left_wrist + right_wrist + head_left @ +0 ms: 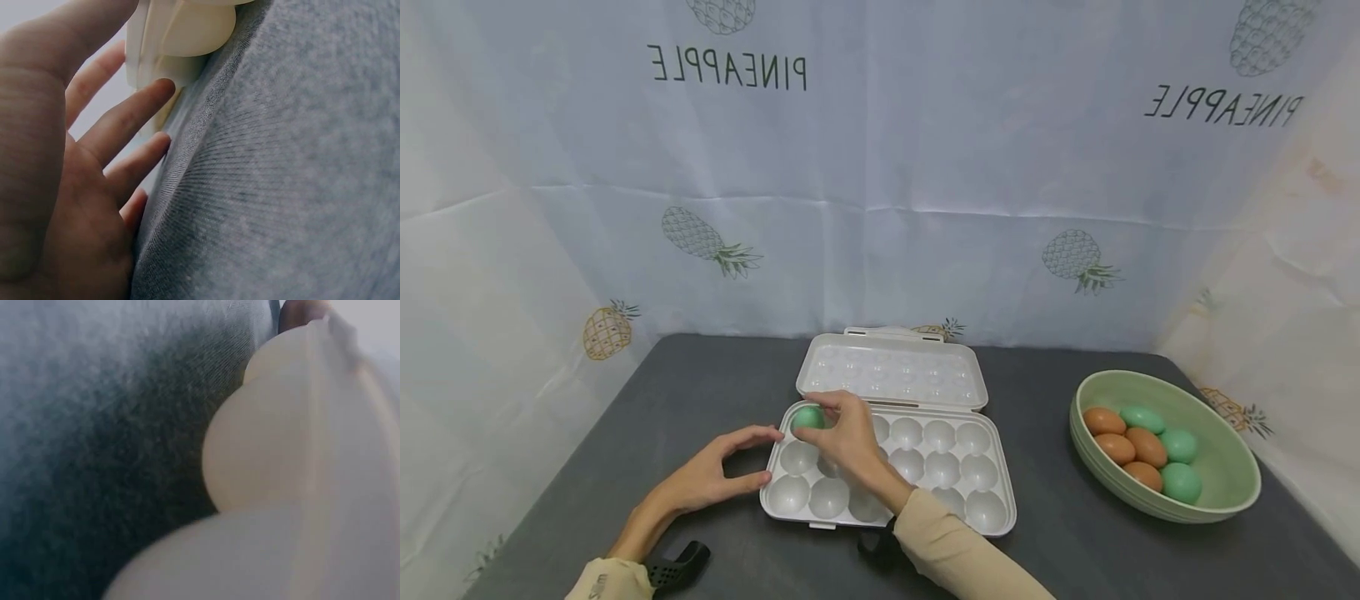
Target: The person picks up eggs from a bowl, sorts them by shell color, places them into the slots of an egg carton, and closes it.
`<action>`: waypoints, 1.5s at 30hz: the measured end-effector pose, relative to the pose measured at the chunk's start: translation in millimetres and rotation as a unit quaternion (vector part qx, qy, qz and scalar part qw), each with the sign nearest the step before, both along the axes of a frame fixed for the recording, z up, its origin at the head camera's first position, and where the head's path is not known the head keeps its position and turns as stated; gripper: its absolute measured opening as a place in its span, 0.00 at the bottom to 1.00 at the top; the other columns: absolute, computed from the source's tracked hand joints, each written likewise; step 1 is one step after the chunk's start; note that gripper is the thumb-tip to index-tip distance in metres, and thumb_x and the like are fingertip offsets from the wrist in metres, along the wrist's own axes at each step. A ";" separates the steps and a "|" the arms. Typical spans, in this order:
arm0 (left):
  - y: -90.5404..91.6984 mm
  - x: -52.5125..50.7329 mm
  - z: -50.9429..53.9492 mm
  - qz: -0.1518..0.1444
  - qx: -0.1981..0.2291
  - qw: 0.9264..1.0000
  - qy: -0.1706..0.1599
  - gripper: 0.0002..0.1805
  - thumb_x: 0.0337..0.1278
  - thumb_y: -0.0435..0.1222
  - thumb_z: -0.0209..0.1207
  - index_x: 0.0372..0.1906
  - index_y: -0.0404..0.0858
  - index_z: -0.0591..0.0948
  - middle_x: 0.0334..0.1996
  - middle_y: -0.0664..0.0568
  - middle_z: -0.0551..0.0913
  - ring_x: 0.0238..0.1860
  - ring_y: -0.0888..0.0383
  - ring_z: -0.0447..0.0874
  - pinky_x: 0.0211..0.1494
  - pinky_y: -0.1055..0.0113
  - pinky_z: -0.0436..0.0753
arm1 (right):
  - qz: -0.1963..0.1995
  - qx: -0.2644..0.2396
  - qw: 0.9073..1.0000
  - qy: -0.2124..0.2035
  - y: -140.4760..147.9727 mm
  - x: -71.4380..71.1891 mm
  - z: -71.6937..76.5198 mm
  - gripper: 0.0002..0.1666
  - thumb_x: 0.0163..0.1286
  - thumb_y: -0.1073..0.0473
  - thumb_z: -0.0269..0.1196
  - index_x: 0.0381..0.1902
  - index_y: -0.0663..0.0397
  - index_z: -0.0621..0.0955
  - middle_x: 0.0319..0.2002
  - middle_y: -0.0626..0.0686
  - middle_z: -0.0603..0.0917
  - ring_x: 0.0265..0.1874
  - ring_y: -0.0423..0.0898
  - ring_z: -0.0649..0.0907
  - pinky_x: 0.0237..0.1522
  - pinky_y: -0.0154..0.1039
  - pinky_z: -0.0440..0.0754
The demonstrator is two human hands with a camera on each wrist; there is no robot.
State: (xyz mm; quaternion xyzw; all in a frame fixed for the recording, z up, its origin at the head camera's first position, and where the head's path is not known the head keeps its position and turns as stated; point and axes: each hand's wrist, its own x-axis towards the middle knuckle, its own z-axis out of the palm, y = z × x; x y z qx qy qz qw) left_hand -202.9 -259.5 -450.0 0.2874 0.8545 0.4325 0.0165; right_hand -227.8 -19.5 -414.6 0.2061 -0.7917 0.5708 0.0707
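Observation:
A white egg carton (940,468) lies opened on the table, its clear-domed lid (891,371) folded back. In the far-left cup sits a green egg (808,419). My right hand (848,433) reaches over the carton and pinches this egg between thumb and fingers. Beside the carton's left edge is my left hand (707,473), fingers and thumb spread, their tips close to the rim. In the left wrist view the fingers (128,119) are extended near the carton's underside (199,30). The right wrist view shows mostly the rounded undersides of the cups (262,444); the egg is hidden there.
At the right stands a pale green bowl (1225,467) with several brown eggs (1146,447) and green eggs (1182,482). The dark grey table (722,383) is backed by a pineapple-print curtain (880,158). Each wrist carries a black strap (679,567).

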 end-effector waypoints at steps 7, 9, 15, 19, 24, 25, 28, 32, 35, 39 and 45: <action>-0.5 0.7 1.8 0.000 0.000 1.000 0.009 0.26 0.63 0.36 0.67 0.66 0.48 0.78 0.64 0.46 0.81 0.63 0.76 0.74 0.61 0.68 0.79 | 0.017 -0.018 1.000 -0.018 17.2 6.9 20.9 0.27 0.55 0.64 0.77 0.54 0.63 0.86 0.54 0.61 0.88 0.60 0.57 0.84 0.64 0.46 0.82; -0.4 1.3 1.9 0.001 0.001 1.000 0.010 0.26 0.63 0.36 0.67 0.65 0.47 0.78 0.63 0.46 0.82 0.63 0.76 0.75 0.61 0.68 0.79 | 0.014 -0.032 0.999 -0.023 25.9 7.7 28.8 0.27 0.55 0.65 0.77 0.54 0.64 0.86 0.55 0.61 0.87 0.61 0.57 0.83 0.64 0.45 0.82; -0.1 3.3 3.0 0.009 -0.002 1.000 0.015 0.26 0.61 0.36 0.69 0.64 0.48 0.79 0.63 0.45 0.82 0.62 0.77 0.74 0.61 0.70 0.78 | -0.015 -0.071 0.997 -0.020 63.9 6.0 52.5 0.27 0.54 0.69 0.77 0.54 0.64 0.86 0.57 0.62 0.86 0.62 0.57 0.82 0.63 0.40 0.82; 0.3 3.1 2.3 0.014 -0.008 1.000 0.014 0.25 0.62 0.37 0.69 0.64 0.48 0.79 0.63 0.45 0.82 0.62 0.77 0.74 0.61 0.70 0.78 | -0.051 -0.054 0.997 -0.014 98.4 4.2 63.6 0.28 0.55 0.70 0.77 0.55 0.64 0.85 0.58 0.62 0.85 0.64 0.57 0.81 0.63 0.40 0.82; -0.2 2.6 -1.7 0.023 -0.010 1.000 0.013 0.25 0.62 0.38 0.69 0.64 0.49 0.80 0.63 0.47 0.82 0.63 0.79 0.73 0.62 0.72 0.77 | -0.099 0.001 0.995 0.003 151.7 -1.3 65.7 0.28 0.58 0.67 0.76 0.58 0.62 0.85 0.61 0.63 0.84 0.65 0.57 0.81 0.64 0.42 0.81; -0.5 2.5 -2.7 0.022 -0.011 1.000 0.016 0.25 0.62 0.38 0.69 0.64 0.49 0.80 0.63 0.47 0.82 0.64 0.79 0.73 0.63 0.72 0.77 | -0.109 0.010 0.994 0.005 163.6 -2.7 65.2 0.28 0.58 0.66 0.76 0.58 0.63 0.85 0.61 0.63 0.84 0.64 0.57 0.82 0.64 0.41 0.81; -1.2 2.4 -5.0 0.022 -0.010 0.999 0.022 0.25 0.61 0.38 0.69 0.64 0.50 0.80 0.63 0.48 0.83 0.64 0.79 0.73 0.62 0.73 0.77 | -0.141 0.032 0.990 0.005 201.1 -6.1 62.2 0.28 0.60 0.63 0.76 0.59 0.62 0.84 0.61 0.62 0.84 0.60 0.48 0.84 0.63 0.35 0.81; -1.6 1.6 -6.6 0.017 -0.003 1.000 0.025 0.26 0.61 0.36 0.69 0.64 0.50 0.79 0.62 0.51 0.83 0.64 0.78 0.73 0.62 0.74 0.77 | -0.177 0.036 0.984 -0.004 252.4 -4.9 58.2 0.28 0.63 0.60 0.75 0.60 0.61 0.83 0.59 0.53 0.86 0.52 0.28 0.82 0.57 0.24 0.81; -1.4 1.0 -6.5 0.017 0.000 0.999 0.027 0.26 0.61 0.36 0.69 0.64 0.50 0.79 0.62 0.52 0.83 0.64 0.79 0.73 0.63 0.74 0.76 | -0.180 0.047 0.983 -0.001 291.4 -0.3 54.3 0.28 0.67 0.59 0.72 0.63 0.62 0.81 0.55 0.38 0.85 0.50 0.21 0.79 0.53 0.19 0.79; -1.8 1.3 -6.0 0.018 0.000 0.999 0.032 0.26 0.61 0.36 0.70 0.63 0.50 0.80 0.61 0.53 0.83 0.64 0.79 0.73 0.63 0.76 0.75 | -0.189 0.084 0.978 -0.004 338.1 2.9 44.6 0.29 0.69 0.57 0.70 0.64 0.64 0.79 0.49 0.22 0.80 0.49 0.20 0.78 0.49 0.15 0.78; -1.5 0.8 -6.1 0.018 0.002 0.999 0.034 0.26 0.60 0.35 0.70 0.63 0.49 0.80 0.61 0.53 0.83 0.64 0.79 0.73 0.63 0.77 0.74 | -0.232 0.116 0.966 0.006 381.2 9.4 35.7 0.28 0.66 0.60 0.72 0.61 0.68 0.81 0.42 0.16 0.79 0.42 0.18 0.79 0.44 0.15 0.78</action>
